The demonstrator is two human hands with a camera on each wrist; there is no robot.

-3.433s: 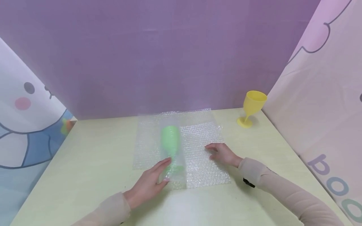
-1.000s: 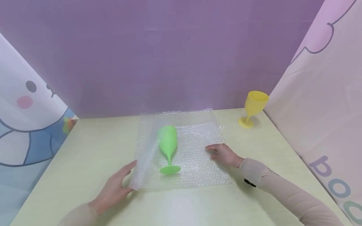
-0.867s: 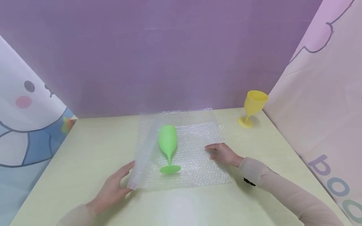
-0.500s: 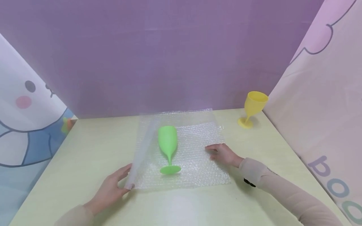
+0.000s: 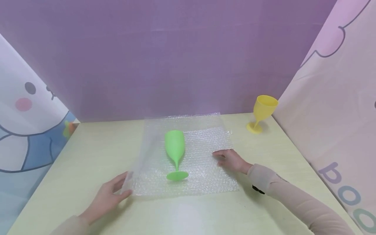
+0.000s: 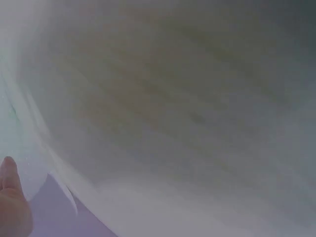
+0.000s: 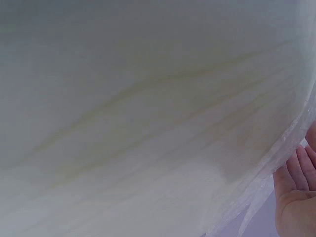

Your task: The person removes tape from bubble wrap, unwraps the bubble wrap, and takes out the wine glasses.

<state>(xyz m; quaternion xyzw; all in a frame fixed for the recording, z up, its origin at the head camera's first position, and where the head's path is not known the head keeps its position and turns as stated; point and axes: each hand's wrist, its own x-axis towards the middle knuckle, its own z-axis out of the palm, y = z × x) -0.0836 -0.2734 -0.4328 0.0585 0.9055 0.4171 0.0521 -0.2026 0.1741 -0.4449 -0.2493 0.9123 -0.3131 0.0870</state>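
Observation:
A green plastic goblet (image 5: 175, 145) lies on its side on a clear sheet of bubble wrap (image 5: 205, 169), with its foot towards me. My left hand (image 5: 105, 197) holds the sheet's near left corner between thumb and fingers; that corner looks slightly raised. On the right part of the sheet, my right hand (image 5: 232, 160) rests with loosely bent fingers, apart from the goblet. In the left wrist view only part of the left hand (image 6: 12, 202) shows at the edge. The right wrist view shows the right hand's palm (image 7: 298, 202) beside the wrap.
A yellow goblet (image 5: 264, 109) stands upright at the back right of the pale table (image 5: 97, 147). A purple backdrop (image 5: 182, 58) rises behind, with printed cloth panels at the left and right. Pale sleeve fabric fills much of both wrist views.
My left hand has moved left, drawing the folded flap of bubble wrap off the green goblet until it lies nearly flat. My right hand and both goblets have stayed about where they were.

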